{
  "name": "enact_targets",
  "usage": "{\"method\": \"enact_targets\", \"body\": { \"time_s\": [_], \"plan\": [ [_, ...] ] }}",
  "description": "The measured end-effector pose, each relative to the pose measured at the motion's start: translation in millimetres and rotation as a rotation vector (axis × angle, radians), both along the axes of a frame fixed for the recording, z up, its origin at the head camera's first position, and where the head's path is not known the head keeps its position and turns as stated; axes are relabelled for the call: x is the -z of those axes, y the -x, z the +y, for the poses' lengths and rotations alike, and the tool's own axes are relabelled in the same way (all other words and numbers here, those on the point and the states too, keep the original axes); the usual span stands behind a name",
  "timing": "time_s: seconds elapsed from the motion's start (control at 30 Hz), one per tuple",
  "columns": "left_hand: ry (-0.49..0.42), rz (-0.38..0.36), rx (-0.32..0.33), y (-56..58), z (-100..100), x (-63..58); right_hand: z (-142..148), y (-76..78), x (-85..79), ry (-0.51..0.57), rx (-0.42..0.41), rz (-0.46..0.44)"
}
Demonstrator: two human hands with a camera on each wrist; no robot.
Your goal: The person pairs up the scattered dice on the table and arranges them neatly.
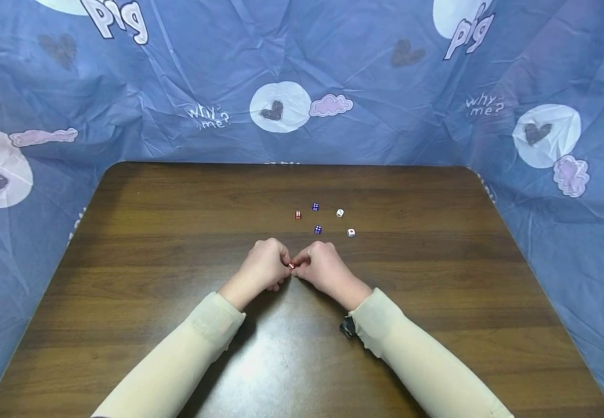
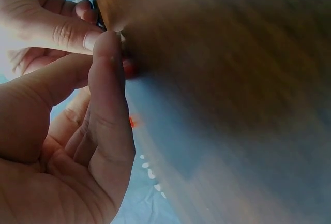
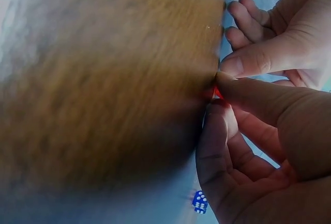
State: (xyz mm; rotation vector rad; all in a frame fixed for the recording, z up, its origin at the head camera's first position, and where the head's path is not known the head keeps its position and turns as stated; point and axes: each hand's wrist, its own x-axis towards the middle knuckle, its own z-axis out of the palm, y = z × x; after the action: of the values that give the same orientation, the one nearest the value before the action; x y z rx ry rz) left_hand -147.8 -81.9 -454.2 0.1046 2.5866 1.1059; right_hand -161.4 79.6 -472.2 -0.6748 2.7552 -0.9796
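A small red die (image 1: 292, 266) sits between the fingertips of both hands, low over the middle of the wooden table. My right hand (image 1: 324, 267) pinches it between thumb and index finger, and a sliver of red shows there in the right wrist view. From the other side my left hand (image 1: 266, 262) meets it, thumb and index fingertip pinched at the die. The two hands touch at their tips, and fingers cover most of the die. Just beyond them lie another red die (image 1: 298, 215) and a blue die (image 1: 318, 230).
Farther back are a second blue die (image 1: 315, 206) and a white die (image 1: 340, 213). Another white die (image 1: 351, 233) lies beyond the right hand. A blue printed cloth (image 1: 364, 69) hangs behind and beside the table (image 1: 176, 197).
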Motion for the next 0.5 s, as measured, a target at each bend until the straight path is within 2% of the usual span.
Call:
{"method": "enact_targets", "body": {
  "time_s": [0.27, 0.5],
  "plan": [
    [0.007, 0.001, -0.006, -0.1, -1, -0.9, 1, 0.9, -4.2, 0.009, -0.008, -0.060],
    [0.001, -0.007, 0.004, -0.5, -1, -2.3, 10, 12.3, -12.0, 0.017, 0.075, -0.100]
  ]
}}
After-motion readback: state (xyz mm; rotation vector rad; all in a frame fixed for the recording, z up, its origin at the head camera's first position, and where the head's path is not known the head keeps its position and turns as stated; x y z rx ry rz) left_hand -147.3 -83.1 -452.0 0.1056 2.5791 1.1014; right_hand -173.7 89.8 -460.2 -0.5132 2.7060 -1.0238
